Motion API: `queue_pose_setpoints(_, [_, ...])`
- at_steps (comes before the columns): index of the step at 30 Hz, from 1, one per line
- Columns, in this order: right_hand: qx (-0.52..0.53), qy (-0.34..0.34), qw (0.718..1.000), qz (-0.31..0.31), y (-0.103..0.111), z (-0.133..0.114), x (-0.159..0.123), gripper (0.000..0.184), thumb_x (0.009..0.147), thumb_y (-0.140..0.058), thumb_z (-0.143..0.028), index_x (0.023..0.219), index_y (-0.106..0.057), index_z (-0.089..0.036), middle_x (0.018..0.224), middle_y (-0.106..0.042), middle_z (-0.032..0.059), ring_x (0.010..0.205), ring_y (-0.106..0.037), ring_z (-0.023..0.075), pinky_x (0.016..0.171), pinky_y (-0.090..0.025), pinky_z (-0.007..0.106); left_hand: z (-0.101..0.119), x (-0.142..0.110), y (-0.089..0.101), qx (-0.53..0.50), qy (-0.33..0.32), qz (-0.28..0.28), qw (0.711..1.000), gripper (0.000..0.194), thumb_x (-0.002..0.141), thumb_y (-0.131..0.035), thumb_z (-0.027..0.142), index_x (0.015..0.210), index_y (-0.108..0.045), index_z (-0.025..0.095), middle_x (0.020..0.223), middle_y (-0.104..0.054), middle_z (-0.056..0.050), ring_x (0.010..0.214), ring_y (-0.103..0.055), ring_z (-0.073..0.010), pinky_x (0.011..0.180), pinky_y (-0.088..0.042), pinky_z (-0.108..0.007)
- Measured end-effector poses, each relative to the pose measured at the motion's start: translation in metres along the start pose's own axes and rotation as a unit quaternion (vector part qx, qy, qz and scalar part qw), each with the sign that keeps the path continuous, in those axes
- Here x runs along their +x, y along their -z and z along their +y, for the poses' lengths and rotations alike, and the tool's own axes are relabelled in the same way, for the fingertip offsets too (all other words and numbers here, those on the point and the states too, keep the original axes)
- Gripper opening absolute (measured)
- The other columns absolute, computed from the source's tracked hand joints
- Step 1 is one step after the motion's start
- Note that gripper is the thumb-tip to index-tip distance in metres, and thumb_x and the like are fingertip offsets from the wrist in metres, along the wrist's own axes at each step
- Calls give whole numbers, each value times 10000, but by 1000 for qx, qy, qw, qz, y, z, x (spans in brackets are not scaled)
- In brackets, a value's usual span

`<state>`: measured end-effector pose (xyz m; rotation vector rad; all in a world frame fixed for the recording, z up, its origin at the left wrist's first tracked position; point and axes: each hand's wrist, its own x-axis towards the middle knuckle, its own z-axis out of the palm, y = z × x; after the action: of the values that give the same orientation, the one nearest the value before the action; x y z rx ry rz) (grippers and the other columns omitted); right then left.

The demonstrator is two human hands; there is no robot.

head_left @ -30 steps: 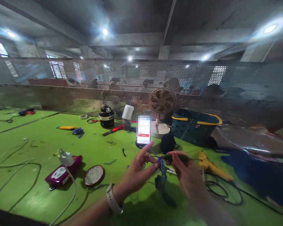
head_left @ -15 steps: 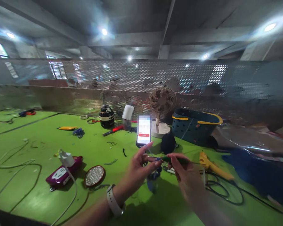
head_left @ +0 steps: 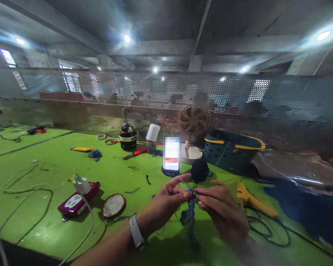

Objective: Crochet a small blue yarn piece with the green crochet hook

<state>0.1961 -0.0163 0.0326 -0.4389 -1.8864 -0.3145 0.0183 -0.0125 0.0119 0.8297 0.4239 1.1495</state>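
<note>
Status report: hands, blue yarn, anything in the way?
Left hand pinching blue yarn. Right hand at it, grip unclear. Phone standing beyond, not blocking.

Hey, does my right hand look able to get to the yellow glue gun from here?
Probably yes: the yellow glue gun lies on the green table, just to the right of your right hand, with no large thing seen between them. That hand is busy at the blue yarn, though.

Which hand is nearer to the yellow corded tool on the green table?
Right. The right hand is just left of the yellow corded tool; the left hand is farther left, beyond the right hand.
</note>
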Motion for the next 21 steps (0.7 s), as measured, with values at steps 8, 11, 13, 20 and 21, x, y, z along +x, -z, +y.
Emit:
queue_pose_setpoints(8, [129, -99, 987, 4, 16, 8, 8, 166, 884, -643, -192, 983, -712, -306, 803, -783, 1, 659, -696, 203, 871, -533, 485, 7, 6, 15, 11, -1, -32, 999, 597, 675, -857, 203, 1236, -654, 188, 662, -632, 33, 621, -572, -66, 694, -416, -215])
queue_pose_setpoints(11, [160, -166, 973, 8, 20, 11, 5, 158, 856, -673, -188, 927, -736, -315, 773, -770, -11, 691, -703, 207, 888, -540, 491, 8, 5, 14, 22, 6, -36, 999, 578, 669, -860, 209, 1214, -667, 196, 647, -621, 37, 632, -586, -79, 679, -420, -216])
queue_pose_setpoints(13, [195, -242, 950, 35, 21, 14, 1, 100, 834, -705, -220, 866, -749, -304, 760, -767, -1, 723, -715, 219, 856, -565, 469, 9, 3, 13, 27, 6, -39, 999, 567, 653, -867, 209, 1189, -681, 197, 655, -628, 33, 655, -602, -94, 704, -436, -232])
queue_pose_setpoints(20, [395, -542, 733, 117, -2, 21, -15, 149, 743, -794, -343, 778, -720, -218, 756, -764, 28, 634, -712, 186, 542, -591, 291, 13, -3, 4, 141, -31, -15, 989, 633, 683, -843, 260, 1273, -622, 205, 715, -634, 16, 638, -560, -100, 646, -433, -247])
queue_pose_setpoints(21, [423, -561, 703, 111, -7, 19, -16, 149, 747, -791, -341, 777, -715, -216, 761, -764, 23, 646, -715, 185, 572, -603, 303, 12, -4, 3, 173, -49, -4, 984, 660, 697, -832, 275, 1308, -593, 210, 732, -637, 12, 644, -558, -106, 642, -437, -253])
